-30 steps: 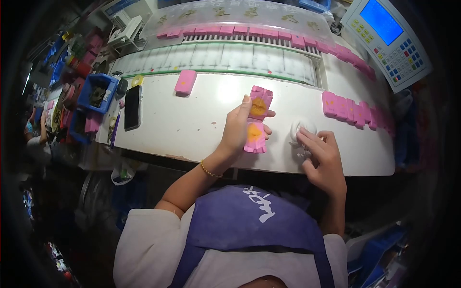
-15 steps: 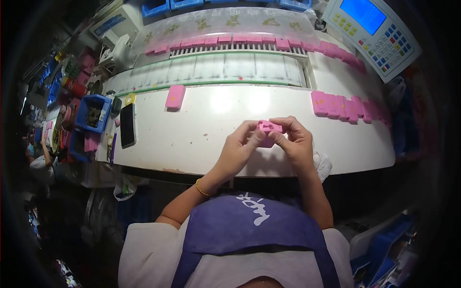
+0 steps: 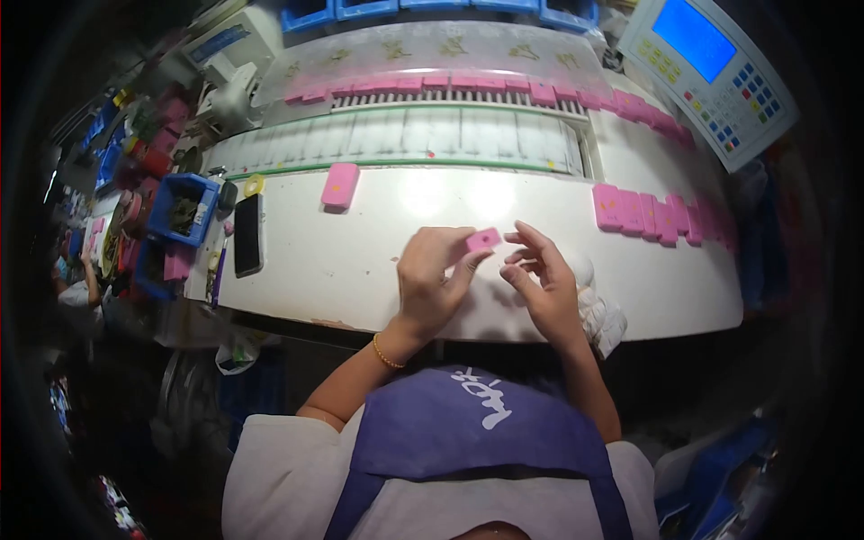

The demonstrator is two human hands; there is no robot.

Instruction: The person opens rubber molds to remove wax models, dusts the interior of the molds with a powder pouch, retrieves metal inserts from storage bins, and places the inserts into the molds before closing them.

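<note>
A closed pink block (image 3: 483, 239) is held in my left hand (image 3: 432, 274), between thumb and fingers, with a small dark hole in the end that faces up. Just right of it, my right hand (image 3: 544, 286) has its fingers apart and holds nothing. A crumpled white cloth (image 3: 601, 319) lies beside my right wrist at the table's front edge. Another pink block (image 3: 340, 185) lies farther back on the white table (image 3: 306, 288), left of my hands.
A row of pink blocks (image 3: 661, 216) lies at the right. Behind are a green-edged glass strip (image 3: 396, 139) and more pink blocks. A keypad with a blue screen (image 3: 697, 40) stands back right. A phone (image 3: 248, 236) and blue bin (image 3: 183, 209) are left. Far left, a co-worker's arm (image 3: 91, 277) shows.
The pink block was spread open in my left hand, then closed between both hands. Now my right hand has let go and opened, and my left hand has tilted the block. The cloth was released earlier.
</note>
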